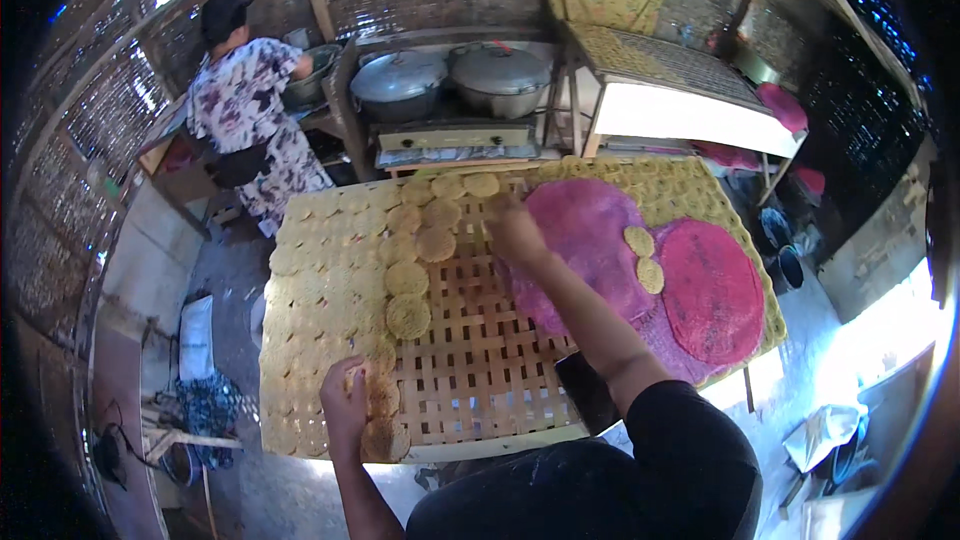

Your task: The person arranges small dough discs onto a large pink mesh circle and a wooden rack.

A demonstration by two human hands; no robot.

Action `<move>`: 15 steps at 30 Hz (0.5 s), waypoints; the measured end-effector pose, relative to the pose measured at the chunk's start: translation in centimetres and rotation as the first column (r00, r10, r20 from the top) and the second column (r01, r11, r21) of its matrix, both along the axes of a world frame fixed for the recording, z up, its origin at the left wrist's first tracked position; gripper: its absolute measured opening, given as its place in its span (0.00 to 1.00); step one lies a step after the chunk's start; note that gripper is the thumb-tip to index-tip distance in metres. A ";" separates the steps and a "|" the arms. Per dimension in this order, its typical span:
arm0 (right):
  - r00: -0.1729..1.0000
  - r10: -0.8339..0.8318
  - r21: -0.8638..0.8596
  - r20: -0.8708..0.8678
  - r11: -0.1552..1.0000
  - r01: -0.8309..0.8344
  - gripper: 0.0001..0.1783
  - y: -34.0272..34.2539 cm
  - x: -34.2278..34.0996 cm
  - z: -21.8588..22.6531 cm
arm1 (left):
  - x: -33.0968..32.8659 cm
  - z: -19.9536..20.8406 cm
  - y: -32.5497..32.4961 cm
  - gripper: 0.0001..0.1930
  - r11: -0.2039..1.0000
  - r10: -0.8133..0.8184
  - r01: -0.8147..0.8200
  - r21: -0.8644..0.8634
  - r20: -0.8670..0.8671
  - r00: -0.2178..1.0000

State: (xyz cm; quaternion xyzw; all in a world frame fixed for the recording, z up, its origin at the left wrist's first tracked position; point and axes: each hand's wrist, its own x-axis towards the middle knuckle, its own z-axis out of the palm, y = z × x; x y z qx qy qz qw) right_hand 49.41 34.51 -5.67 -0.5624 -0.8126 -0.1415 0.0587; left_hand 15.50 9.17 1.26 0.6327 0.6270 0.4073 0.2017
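A woven bamboo rack point(475, 370) lies before me, with thin round yellow-brown crackers point(408, 316) in rows over its left part. Beside the near crackers is my left hand point(345, 405), its fingers curved and apart, with nothing visible in them. My right arm stretches across the rack. At its far side my right hand point(513, 230) hovers close to a few crackers and the purple-pink round mesh sheet point(580, 240); its fingers are blurred, so what they hold cannot be seen. Two small crackers point(649, 275) rest between that sheet and a redder round sheet point(712, 290).
A dark flat object point(585, 395) lies at the rack's near edge. Beyond stand two lidded pots point(400, 80) on a stove point(455, 138) and a slatted rack point(690, 70). At the far left another person point(250, 105) works over a basin point(312, 80).
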 end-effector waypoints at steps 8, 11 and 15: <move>0.730 -0.605 -0.327 -0.318 0.793 0.515 0.14 -8.6 27.5 0.1 | 2.4 0.2 1.2 0.08 0.998 -0.065 0.066 -0.004 0.032 0.997; 0.560 -0.705 -0.317 -0.434 0.702 0.638 0.16 -10.5 31.4 0.4 | 4.7 0.9 2.1 0.07 0.984 -0.172 0.170 0.047 0.034 0.984; -0.400 -0.225 -0.389 -0.888 0.831 0.397 0.16 -12.2 28.6 4.8 | 6.0 1.9 2.0 0.07 0.976 -0.218 0.215 0.045 0.073 0.973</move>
